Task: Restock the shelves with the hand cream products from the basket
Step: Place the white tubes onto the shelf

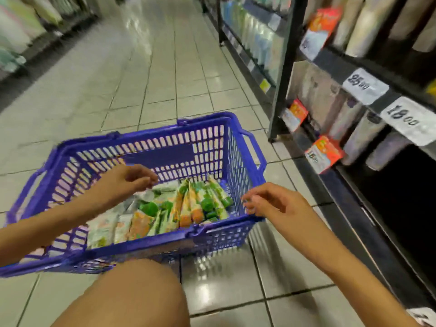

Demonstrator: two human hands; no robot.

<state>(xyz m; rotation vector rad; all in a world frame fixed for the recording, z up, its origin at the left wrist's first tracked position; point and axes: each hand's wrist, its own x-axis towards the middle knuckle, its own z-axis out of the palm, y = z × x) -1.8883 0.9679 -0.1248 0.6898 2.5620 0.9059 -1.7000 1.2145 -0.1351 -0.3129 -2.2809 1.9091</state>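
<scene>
Down on the pale tiled floor (165,79), head view (the only one there is), sits a purple slatted plastic basket (160,156), just beside the dark metal shelving (286,67) on the right. The green, orange and white hand cream tubes (188,208) lie heaped in its bottom, and by my read the restocking is still to do. The left hand (127,182) hovers just over the heap, grip released, fingers loosely curled round nothing. The right hand (271,204) is at the near right rim, also holding nothing. It's too blurry to say if it touches the rim.

What could go wrong: the tubes overlap every which way, so grabbing a bunch could let one slide out and drop. The bare knee (132,296) is close to the basket wall and could shove it. The white price tags (364,86) differ, so stock could easily land in the wrong slot.

Counts: one basket, two hands, two white price tags, three orange-red promo tags (326,153). The tubes are a dozen-ish at a guess, too overlapped to count properly.
</scene>
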